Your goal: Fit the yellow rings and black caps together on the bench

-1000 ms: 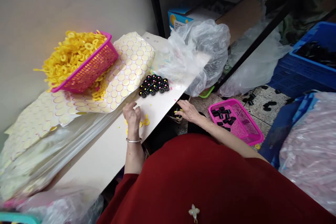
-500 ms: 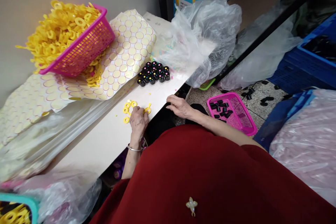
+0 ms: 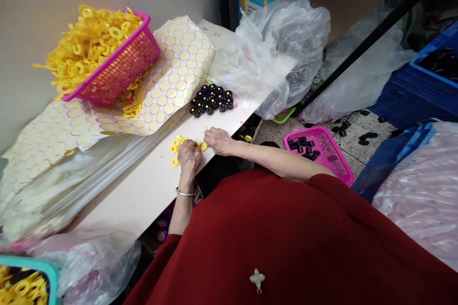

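Observation:
On the white tabletop, my left hand [image 3: 189, 156] has its fingers closed on a yellow plastic ring piece [image 3: 203, 146], whose round end sticks out to the right. My right hand [image 3: 218, 142] is close beside that ring, fingers bent and drawn together; what they hold, if anything, is hidden. Several loose yellow ring pieces [image 3: 174, 162] lie left of my left hand. Behind my hands stands a tight cluster of short black cylinders [image 3: 212, 100] with small pink, yellow and blue dots on top.
A pink basket [image 3: 118, 74] heaped with yellow pieces rests on sticker sheets [image 3: 175, 66]. Clear plastic bags [image 3: 286, 52] cover the table's far end. On the floor, a pink tray [image 3: 332, 152] holds black pieces. A teal-rimmed container [image 3: 53, 276] is at the lower left.
My right hand has moved left from the table's edge onto the tabletop, up beside the yellow ring piece. My left hand stays in nearly the same place, still gripping the piece.

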A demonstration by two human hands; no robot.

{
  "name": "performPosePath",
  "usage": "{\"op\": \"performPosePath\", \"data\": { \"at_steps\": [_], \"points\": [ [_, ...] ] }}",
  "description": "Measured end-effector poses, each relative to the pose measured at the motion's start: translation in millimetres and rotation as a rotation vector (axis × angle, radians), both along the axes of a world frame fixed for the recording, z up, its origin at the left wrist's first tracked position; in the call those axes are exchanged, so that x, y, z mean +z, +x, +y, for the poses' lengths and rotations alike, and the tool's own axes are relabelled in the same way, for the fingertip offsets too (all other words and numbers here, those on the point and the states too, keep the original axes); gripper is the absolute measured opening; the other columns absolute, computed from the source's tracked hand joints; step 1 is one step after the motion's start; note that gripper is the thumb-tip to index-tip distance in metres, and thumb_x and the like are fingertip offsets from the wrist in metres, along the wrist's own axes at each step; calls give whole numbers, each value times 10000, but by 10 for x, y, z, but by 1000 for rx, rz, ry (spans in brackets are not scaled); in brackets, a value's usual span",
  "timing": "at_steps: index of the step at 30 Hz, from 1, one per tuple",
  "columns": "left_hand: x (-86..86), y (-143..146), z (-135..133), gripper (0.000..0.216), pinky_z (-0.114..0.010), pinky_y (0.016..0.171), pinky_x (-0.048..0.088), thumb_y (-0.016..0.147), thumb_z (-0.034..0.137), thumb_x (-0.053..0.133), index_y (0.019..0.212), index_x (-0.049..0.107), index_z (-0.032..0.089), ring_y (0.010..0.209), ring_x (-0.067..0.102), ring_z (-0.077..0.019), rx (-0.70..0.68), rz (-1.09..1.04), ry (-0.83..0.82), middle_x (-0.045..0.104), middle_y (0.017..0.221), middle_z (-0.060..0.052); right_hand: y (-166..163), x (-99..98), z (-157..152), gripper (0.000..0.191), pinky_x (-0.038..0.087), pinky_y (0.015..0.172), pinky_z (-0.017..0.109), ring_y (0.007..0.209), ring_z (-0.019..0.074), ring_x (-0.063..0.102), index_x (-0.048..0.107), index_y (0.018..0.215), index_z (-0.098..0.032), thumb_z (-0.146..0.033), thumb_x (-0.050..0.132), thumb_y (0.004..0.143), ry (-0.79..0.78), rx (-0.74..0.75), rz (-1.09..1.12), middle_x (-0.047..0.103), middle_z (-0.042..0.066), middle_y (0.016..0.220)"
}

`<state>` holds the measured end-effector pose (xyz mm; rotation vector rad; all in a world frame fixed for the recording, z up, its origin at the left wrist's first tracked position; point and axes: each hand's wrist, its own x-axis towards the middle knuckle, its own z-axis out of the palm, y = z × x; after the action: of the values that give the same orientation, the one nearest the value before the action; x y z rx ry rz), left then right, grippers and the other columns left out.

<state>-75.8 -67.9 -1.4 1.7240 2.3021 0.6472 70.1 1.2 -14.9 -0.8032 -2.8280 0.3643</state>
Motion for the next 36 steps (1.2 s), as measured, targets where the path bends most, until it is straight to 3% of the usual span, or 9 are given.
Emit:
{"op": "performPosePath", "data": {
  "at_steps": [4, 8, 11, 15, 21, 26, 30, 33, 36],
  "points": [
    [15, -116, 22, 126, -374, 835, 436, 749, 230, 521, 701, 634, 201, 894, 566, -243, 31, 25, -2, 642, 892, -91, 68, -28, 3, 215, 380, 726, 350, 932, 257, 481, 577, 955, -115, -53, 395, 860, 61, -44, 34, 578, 149, 981],
    [54, -78, 74, 166, -407, 876, 422, 780, 240, 516, 785, 677, 199, 930, 550, -255, 18, 32, 74, 653, 975, -105, 181, 36, 25, 184, 358, 696, 317, 847, 222, 511, 588, 926, -108, -67, 420, 861, -60, -162, 110, 599, 135, 925],
    [118, 88, 117, 238, -354, 818, 452, 810, 316, 514, 904, 687, 181, 840, 566, -201, -12, -252, 202, 655, 960, -86, 239, 112, 46, 137, 343, 641, 264, 711, 157, 501, 581, 886, -128, -129, 444, 890, -306, -297, 273, 584, 54, 792],
    [214, 360, 157, 293, -251, 580, 419, 724, 413, 637, 863, 694, 161, 588, 497, -115, -16, -774, 190, 612, 700, -13, 337, 186, 6, 143, 352, 623, 225, 622, 109, 469, 559, 783, -146, -181, 471, 891, -552, -363, 479, 523, -16, 661],
    [273, 651, 257, 254, -214, 502, 366, 572, 330, 743, 718, 689, 129, 501, 452, -74, 72, -1028, 123, 588, 590, 12, 556, 209, -190, 155, 402, 738, 273, 835, 174, 565, 548, 1025, -130, -206, 494, 902, -195, -330, 453, 615, 87, 920],
    [293, 850, 330, 249, -217, 501, 384, 564, 323, 759, 699, 700, 123, 509, 465, -80, -25, -1099, 48, 598, 583, -2, 714, 231, -211, 122, 363, 703, 273, 808, 179, 574, 570, 952, -128, -194, 477, 907, -85, -408, 379, 630, 86, 875],
    [295, 893, 495, 286, -267, 597, 441, 677, 403, 702, 764, 718, 131, 628, 544, -138, -175, -893, 52, 633, 687, -42, 857, 262, -182, 140, 329, 692, 282, 828, 192, 570, 596, 937, -139, -243, 522, 881, -30, -505, 386, 648, 85, 859],
    [318, 891, 761, 271, -409, 866, 446, 737, 391, 668, 867, 719, 159, 997, 563, -268, -210, -370, 258, 645, 1039, -133, 977, 226, -186, 181, 343, 700, 278, 796, 179, 568, 612, 934, -159, -315, 570, 852, -66, -593, 466, 662, 74, 868],
    [353, 931, 1047, 260, -553, 1009, 316, 735, 385, 694, 895, 698, 181, 1271, 368, -390, -226, 74, 307, 496, 1333, -181, 1120, 150, -247, 194, 366, 707, 275, 758, 166, 556, 623, 930, -178, -339, 604, 825, -130, -651, 553, 656, 53, 850]
  ]
}}
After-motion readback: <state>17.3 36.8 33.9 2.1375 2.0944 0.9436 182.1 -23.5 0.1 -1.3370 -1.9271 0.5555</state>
